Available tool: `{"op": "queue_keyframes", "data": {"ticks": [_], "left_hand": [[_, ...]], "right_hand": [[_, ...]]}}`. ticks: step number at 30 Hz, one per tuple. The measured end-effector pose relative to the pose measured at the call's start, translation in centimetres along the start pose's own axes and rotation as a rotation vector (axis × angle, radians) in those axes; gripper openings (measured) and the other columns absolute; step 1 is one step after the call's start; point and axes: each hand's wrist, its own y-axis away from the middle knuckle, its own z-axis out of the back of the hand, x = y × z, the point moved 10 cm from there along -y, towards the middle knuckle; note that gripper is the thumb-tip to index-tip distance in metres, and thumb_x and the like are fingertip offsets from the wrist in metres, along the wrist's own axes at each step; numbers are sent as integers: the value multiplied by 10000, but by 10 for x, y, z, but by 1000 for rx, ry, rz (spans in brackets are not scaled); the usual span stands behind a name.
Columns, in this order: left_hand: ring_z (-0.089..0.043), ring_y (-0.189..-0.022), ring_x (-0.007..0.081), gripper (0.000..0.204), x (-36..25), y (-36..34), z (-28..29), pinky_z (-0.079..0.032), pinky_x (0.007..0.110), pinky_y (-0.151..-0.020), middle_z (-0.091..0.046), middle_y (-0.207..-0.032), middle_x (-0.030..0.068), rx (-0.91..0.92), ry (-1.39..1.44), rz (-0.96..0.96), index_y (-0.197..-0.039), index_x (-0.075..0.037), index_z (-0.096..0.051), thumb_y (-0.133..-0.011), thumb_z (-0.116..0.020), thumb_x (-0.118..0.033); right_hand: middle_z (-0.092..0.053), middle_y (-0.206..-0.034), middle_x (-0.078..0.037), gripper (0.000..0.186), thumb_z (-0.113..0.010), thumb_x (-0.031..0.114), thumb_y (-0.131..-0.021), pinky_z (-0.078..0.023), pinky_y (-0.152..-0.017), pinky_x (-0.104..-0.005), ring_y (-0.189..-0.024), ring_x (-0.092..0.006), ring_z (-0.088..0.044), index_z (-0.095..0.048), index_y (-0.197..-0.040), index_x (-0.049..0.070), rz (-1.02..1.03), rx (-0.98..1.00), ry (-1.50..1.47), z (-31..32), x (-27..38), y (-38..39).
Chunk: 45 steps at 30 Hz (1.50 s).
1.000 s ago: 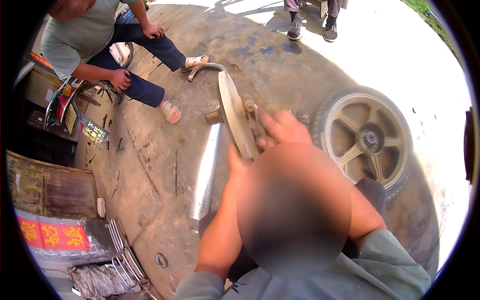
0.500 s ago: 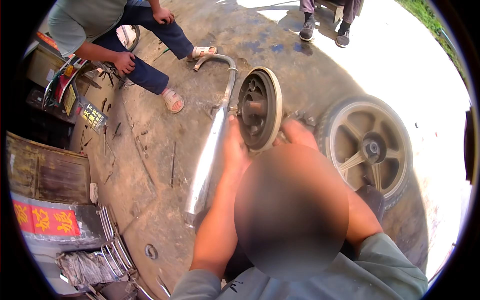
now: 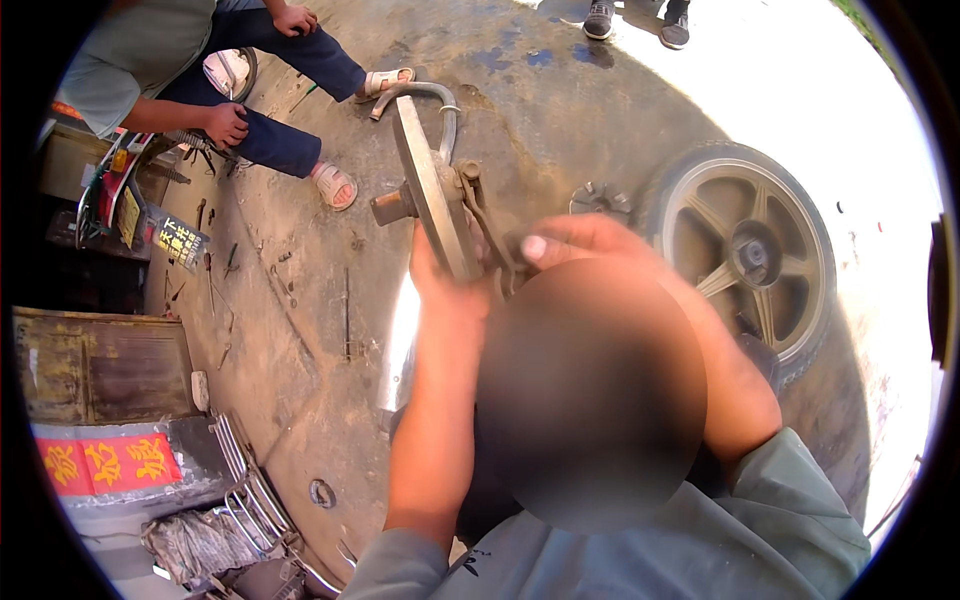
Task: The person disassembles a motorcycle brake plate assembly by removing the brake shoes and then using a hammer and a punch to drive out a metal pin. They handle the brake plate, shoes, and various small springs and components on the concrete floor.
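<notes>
A round metal brake plate [image 3: 433, 185] is held up edge-on in front of me, with a stubby shaft [image 3: 392, 207] sticking out on its left and a lever arm [image 3: 486, 215] on its right. My left hand [image 3: 447, 285] is closed round its lower edge. Just right of the lever is my right hand [image 3: 590, 243], its thumb pointing left; its other fingers are smeared or hidden, and contact with the lever is unclear. Behind the plate and my left forearm lies a chrome exhaust pipe [image 3: 400, 345]. A blurred round patch covers part of my right forearm.
A spoked wheel with its tyre [image 3: 750, 255] lies to the right, beside a toothed round part [image 3: 600, 200]. A seated person [image 3: 270, 130] is at upper left, near a motorcycle. Tools [image 3: 210, 285] are scattered on the left floor. Another person's shoes [image 3: 674, 30] show at the top.
The brake plate has turned from showing its dark inner face to edge-on, bringing the lever into view, and has shifted left. My right hand has come off its rim.
</notes>
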Motion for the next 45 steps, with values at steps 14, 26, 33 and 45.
{"op": "queue_keyframes", "data": {"ticks": [14, 26, 33, 45], "left_hand": [[-567, -955, 195, 386, 72, -13, -5, -478, 383, -915, -571, -905, 13, 696, 367, 267, -1195, -77, -510, -976, -642, -366], [-588, -1089, 326, 602, 142, 19, 90, -447, 463, -1051, -621, -1014, 144, -103, 262, 177, -1296, 52, -521, -998, -533, -471], [-624, -1010, 310, 463, 236, 49, 240, -486, 445, -923, -647, -1063, 152, -671, 145, 297, -1219, 32, -578, -1007, -514, -375], [-628, -1136, 437, 389, 44, 71, 336, -493, 479, -998, -632, -1261, 305, -874, -1328, -128, -1164, 95, -634, -990, -523, -235]], "right_hand": [[-676, -1152, -229, 474, -517, 341, -1078, -583, -805, -434, -1003, -339, -707, -541, -1315, -69, -95, 305, -638, -40, -24, 5], [-614, -913, -67, 317, -642, 325, -1011, -495, -736, -364, -815, -178, -582, -629, -1051, 10, -276, 128, -397, -41, -160, -21], [-624, -915, -30, 333, -612, 346, -1012, -484, -731, -287, -803, -150, -573, -654, -1030, 16, -581, 82, 235, -10, -256, -30], [-639, -901, -38, 285, -635, 318, -966, -561, -703, -344, -821, -168, -626, -701, -1043, 51, -836, 169, 428, 64, -380, -55]]}}
